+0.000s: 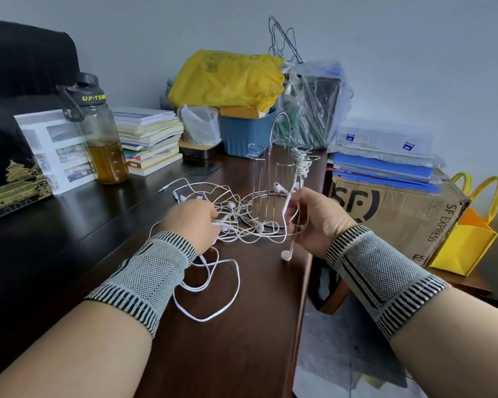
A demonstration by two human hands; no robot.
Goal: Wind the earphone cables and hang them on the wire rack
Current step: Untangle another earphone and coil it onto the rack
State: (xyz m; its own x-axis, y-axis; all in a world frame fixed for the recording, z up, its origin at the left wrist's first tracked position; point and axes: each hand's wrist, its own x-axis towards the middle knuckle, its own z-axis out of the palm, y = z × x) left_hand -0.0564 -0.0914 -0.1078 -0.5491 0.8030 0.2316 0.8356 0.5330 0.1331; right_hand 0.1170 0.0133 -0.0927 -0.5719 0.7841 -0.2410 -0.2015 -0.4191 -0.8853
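While both hands work among white cables on a dark wooden bench [236, 354], this is how things lie.

Left hand: the left hand [190, 222] lies knuckles-up on the bench with fingers curled down into the tangle; its grip is closed on cable strands at the fingertips.

Right hand: the right hand [314, 219] is raised just above the bench edge, thumb and fingers pinching a single earphone cable [286, 214]; one earbud [285, 255] dangles below the hand and another sits just above the fingers.

Loose earphones: a tangled heap of white earphone cables [230, 219] lies on the bench between the hands, spreading back toward the rack base, with long loops trailing toward the viewer beside the left wrist.

Wire rack: a silver wire rack [273, 168] stands upright on the bench just behind the tangle, near the right edge.

Hung bundle: one wound cable bundle [301, 162] already hangs from a hook on the rack's right side.

Wrists: each wrist wears a grey knitted wristband [147, 280].

Surroundings: a water bottle [98, 130] with amber liquid and a stack of books [148, 139] stand at the back left; a blue bin [247, 133] topped by a yellow bag [227, 79] stands behind the rack; a cardboard box [397, 211] sits off the bench to the right.
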